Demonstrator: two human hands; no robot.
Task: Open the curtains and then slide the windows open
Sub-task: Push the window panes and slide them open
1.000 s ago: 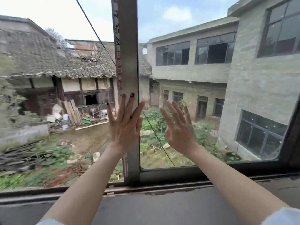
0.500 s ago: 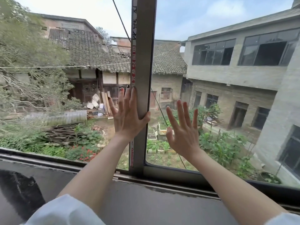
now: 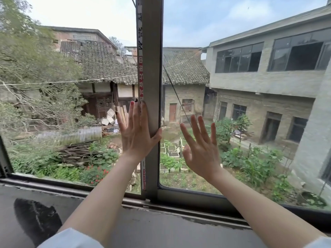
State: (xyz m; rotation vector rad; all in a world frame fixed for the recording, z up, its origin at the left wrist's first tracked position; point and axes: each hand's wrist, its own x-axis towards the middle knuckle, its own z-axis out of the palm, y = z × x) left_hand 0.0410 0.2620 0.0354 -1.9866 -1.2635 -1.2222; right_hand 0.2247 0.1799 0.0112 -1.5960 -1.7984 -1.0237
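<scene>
A grey sliding window stile [image 3: 152, 68] stands upright in the middle of the view, with a strip of red and white tape down its left edge. My left hand [image 3: 137, 138] lies flat against the stile with fingers straight up and apart, and its thumb is hooked round the stile's right edge. My right hand [image 3: 200, 149] presses flat on the glass pane [image 3: 250, 108] to the right of the stile, fingers spread. Neither hand holds anything. No curtain is in view.
A dark, glossy window sill [image 3: 161, 230] runs across the bottom under my forearms, with the window's bottom track [image 3: 53, 185] above it. The window's left frame edge [image 3: 4, 163] shows at far left. Outside are tiled-roof houses, a garden and a grey building.
The view has swung left and drawn closer, bringing in the left frame edge and trees. My left hand's thumb now wraps the stile's right edge. My right hand stays flat on the pane.
</scene>
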